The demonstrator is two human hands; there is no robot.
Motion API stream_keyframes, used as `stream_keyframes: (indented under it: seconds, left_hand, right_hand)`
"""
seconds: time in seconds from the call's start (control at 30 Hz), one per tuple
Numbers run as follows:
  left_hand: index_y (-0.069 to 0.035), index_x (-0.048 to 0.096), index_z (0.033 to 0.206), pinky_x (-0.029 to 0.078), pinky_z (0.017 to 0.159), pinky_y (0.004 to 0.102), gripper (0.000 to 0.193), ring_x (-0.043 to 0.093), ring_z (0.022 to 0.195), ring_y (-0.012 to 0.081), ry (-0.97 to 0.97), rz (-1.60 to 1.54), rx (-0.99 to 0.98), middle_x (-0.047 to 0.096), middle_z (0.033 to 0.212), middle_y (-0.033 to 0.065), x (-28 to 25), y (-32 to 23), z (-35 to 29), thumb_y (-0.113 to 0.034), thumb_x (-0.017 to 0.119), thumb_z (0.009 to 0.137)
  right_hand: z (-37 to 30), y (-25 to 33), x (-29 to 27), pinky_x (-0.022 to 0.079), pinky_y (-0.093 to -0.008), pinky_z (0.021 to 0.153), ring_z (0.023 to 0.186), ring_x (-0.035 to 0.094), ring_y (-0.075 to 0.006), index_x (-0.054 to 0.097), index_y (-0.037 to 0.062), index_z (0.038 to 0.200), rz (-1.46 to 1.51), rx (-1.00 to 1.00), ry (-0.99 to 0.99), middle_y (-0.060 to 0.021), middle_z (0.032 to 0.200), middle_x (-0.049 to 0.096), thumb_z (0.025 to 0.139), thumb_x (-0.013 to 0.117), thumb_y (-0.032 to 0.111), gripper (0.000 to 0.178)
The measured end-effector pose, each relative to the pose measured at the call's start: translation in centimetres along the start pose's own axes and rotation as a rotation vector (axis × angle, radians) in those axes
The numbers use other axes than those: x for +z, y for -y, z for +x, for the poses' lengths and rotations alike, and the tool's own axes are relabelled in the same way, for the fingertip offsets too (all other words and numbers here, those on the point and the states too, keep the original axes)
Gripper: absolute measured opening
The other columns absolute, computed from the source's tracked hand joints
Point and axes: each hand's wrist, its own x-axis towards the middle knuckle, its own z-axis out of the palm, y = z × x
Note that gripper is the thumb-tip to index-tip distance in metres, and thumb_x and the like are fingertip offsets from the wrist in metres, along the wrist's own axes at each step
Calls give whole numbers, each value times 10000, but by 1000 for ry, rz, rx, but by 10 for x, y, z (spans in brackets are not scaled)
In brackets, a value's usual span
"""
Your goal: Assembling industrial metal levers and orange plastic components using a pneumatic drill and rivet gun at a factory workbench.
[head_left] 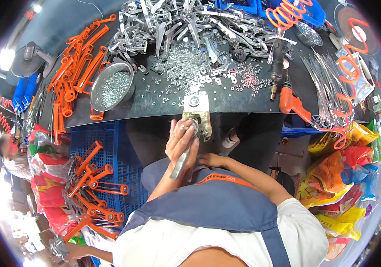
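My left hand (179, 140) is closed around a grey metal lever (180, 165), its flat handle slanting down toward my forearm. The lever's rounded upper end rests beside a worn metal fixture (204, 119) at the front edge of the bench, and I cannot tell if they touch. On top of the fixture sits a pale plate (196, 103) with a bolt in it. My right hand (211, 160) is low against the blue apron (208, 204), to the right of the lever. Its fingers are mostly hidden, so what they hold does not show.
Grey metal levers (164, 26) pile at the back, with small nuts (184, 62) before them. A steel bowl (127, 95) and orange tool frames (81, 66) stand left; an orange power driver (290, 99) lies right. Another person's hand (72, 251) shows lower left.
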Motion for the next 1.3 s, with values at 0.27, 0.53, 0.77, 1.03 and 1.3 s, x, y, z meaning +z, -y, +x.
stream_keyframes:
  seconds: [0.27,0.53,0.77,1.03,1.3]
  left_hand:
    - [0,664,1025,316,1058,494,364,594,1102,354,158,79,2,651,1071,174,-8,0,-3,0,633,662]
    - [-23,608,1131,191,1100,541,415,509,1196,360,110,390,0,605,1182,139,26,8,-7,-137,678,738]
    - [-43,581,1141,160,1101,568,506,489,1211,349,96,439,38,589,1206,125,27,18,-18,-274,741,719]
    - [22,265,1379,381,1011,488,869,371,1267,446,214,163,-72,318,1393,291,2,-3,-22,-87,773,682]
    - [-7,591,1053,511,606,230,181,587,666,92,241,-735,-1377,600,766,18,4,-4,-36,-107,604,903]
  right_hand:
    - [-25,4,-18,445,-432,919,1066,557,-411,622,-48,1076,-217,230,-228,-296,1097,590,780,562,524,648]
    - [-17,17,-26,466,-441,867,962,580,-399,616,-64,1015,-70,1,-565,-248,981,612,716,657,283,460]
    - [-28,61,-40,508,-432,755,882,618,-351,644,35,785,-359,188,-692,-185,841,634,659,693,252,256]
    - [-9,70,-53,510,-446,617,699,616,-392,628,20,843,-201,-255,-850,-194,762,625,697,663,156,203]
    - [-4,68,-56,502,-448,602,692,630,-392,632,25,850,-171,-236,-839,-199,732,630,693,689,111,188]
